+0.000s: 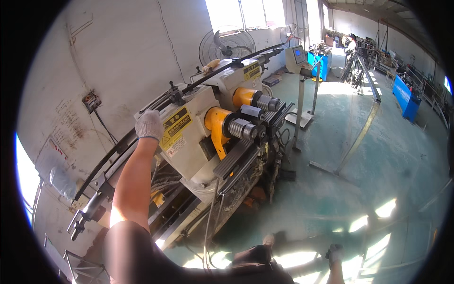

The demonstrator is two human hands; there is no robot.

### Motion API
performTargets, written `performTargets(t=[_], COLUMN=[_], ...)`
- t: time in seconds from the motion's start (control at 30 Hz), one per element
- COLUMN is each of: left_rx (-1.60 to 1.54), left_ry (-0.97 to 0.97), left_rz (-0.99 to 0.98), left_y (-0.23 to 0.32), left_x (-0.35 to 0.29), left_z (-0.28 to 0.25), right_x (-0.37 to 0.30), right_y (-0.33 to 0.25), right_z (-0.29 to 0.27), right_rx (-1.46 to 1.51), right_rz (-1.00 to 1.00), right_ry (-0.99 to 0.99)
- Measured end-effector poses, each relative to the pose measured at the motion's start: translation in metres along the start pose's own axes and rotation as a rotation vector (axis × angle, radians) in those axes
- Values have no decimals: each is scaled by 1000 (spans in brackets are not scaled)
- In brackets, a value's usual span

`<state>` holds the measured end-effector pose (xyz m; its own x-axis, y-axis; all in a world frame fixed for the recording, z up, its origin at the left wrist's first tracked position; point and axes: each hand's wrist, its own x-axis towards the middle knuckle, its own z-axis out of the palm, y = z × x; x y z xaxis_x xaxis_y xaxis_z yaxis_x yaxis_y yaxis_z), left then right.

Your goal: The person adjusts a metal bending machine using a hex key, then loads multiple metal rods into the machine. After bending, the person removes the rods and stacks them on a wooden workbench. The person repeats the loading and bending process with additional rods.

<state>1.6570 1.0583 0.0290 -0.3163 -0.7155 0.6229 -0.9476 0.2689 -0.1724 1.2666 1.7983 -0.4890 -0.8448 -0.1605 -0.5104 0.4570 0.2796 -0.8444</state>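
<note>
The left hand (149,125), in a white knit glove, reaches up at about ten o'clock and rests on the top edge of a cream-coloured pipe-bending machine (198,142). Its fingers curl down over the long dark tube (118,149) that runs diagonally along the machine's top, from eight o'clock up toward one o'clock; the hand looks closed around the tube, though the fingertips themselves are hidden behind it. Just beside the glove, toward three o'clock, a yellow warning label (174,124) sits on the machine's face.

The right hand (335,253) shows only at the bottom edge, near five o'clock — also gloved, hanging low by the body, touching nothing that can be seen. Whether its fingers are spread or closed I cannot tell.

On the machine's front, two ribbed steel rollers (242,128) stick out from orange housings (216,124), one at the centre and one above it toward twelve o'clock. A round fan (226,45) stands against the white wall behind. Farther off, at one o'clock, a control box with a blue screen (299,56) sits on a post, and a bent metal frame (359,135) stands on the green floor (392,161) — well apart from both hands.
</note>
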Motion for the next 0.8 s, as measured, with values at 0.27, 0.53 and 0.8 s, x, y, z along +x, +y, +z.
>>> performTargets(t=[0.27, 0.53, 0.8], left_rx=[-1, 82, -294], left_ry=[59, 277, 465], left_rz=[-81, -93, -16], left_y=[44, 57, 46], left_x=[32, 59, 51], left_z=[54, 92, 80], right_x=[95, 188, 254], right_y=[-125, -207, -231], right_z=[114, 196, 275], right_rx=[-385, -320, -524], right_rz=[-173, -199, -106], right_ry=[-227, -222, -410])
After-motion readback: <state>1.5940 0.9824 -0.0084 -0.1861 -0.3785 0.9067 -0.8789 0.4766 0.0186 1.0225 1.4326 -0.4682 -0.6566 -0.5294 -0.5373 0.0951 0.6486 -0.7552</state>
